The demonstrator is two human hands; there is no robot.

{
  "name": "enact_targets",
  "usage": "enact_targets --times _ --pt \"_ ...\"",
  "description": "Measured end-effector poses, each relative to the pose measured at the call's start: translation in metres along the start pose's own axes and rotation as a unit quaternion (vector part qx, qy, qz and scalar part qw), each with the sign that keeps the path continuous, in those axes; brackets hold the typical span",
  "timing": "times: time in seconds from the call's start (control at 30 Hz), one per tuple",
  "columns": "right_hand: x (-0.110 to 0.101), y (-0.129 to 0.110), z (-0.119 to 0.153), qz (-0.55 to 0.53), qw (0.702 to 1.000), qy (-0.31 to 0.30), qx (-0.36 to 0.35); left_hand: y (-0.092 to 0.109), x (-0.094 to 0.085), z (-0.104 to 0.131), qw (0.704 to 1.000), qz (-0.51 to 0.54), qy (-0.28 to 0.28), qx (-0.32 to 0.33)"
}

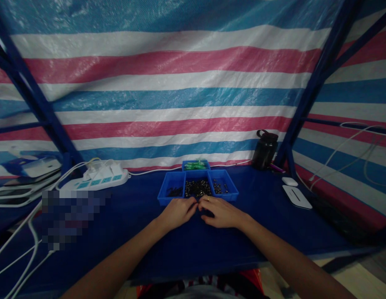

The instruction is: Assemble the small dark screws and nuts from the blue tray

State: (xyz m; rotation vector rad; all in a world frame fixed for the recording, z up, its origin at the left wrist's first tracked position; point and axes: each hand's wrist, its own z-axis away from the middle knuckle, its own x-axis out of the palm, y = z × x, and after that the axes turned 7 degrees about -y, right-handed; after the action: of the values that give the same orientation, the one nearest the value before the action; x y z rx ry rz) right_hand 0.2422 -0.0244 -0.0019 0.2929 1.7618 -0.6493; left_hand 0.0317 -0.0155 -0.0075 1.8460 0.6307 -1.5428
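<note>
My left hand (178, 212) and my right hand (224, 212) meet fingertip to fingertip just in front of three blue bins. Both are closed in a pinch, and whatever sits between the fingertips is too small or hidden to make out. The left bin (162, 194) holds dark, thin pieces. Small dark and shiny metal parts (197, 187) fill the middle bin, partly behind my fingers. In the right bin (232, 192) lie a few scattered small metal parts. Behind them, a smaller blue bin holds green pieces (195, 165).
A white power strip (102, 179) with plugs and cables lies at the left, near stacked devices (27, 187). At the right stand a black bottle (265, 150), a small white case (289, 181) and a white flat box (297, 197). Blue metal posts (308, 91) frame the striped sheet (180, 97).
</note>
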Motion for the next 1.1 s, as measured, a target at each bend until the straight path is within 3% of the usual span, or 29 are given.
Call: enact_targets --times 0.2,0.4,0.5,0.57,0.73,0.9,1.1 --pt "0.002 0.001 0.0 0.02 0.999 0.002 -0.028 0.002 0.004 -0.001 0.999 0.032 0.009 -0.029" --pt "0.004 0.001 -0.001 0.122 0.992 0.002 -0.038 0.006 0.006 -0.001 0.999 0.037 0.011 -0.039" --pt "0.001 0.005 -0.002 0.165 0.985 0.035 -0.034 0.006 0.005 -0.001 0.998 0.043 0.011 -0.044" --pt "-0.003 0.01 -0.001 0.191 0.978 0.081 0.0 0.005 0.006 -0.001 0.998 0.037 0.005 -0.048" --pt "-0.011 0.024 0.002 0.219 0.943 0.187 0.17 0.002 0.011 -0.001 0.998 -0.005 -0.039 -0.039" --pt "-0.005 0.036 0.004 0.206 0.925 0.136 0.287 0.002 0.009 -0.001 0.998 -0.014 -0.053 -0.017" --pt "-0.003 0.033 0.002 0.173 0.942 0.131 0.255 0.003 0.007 -0.001 0.998 -0.023 -0.056 -0.004"
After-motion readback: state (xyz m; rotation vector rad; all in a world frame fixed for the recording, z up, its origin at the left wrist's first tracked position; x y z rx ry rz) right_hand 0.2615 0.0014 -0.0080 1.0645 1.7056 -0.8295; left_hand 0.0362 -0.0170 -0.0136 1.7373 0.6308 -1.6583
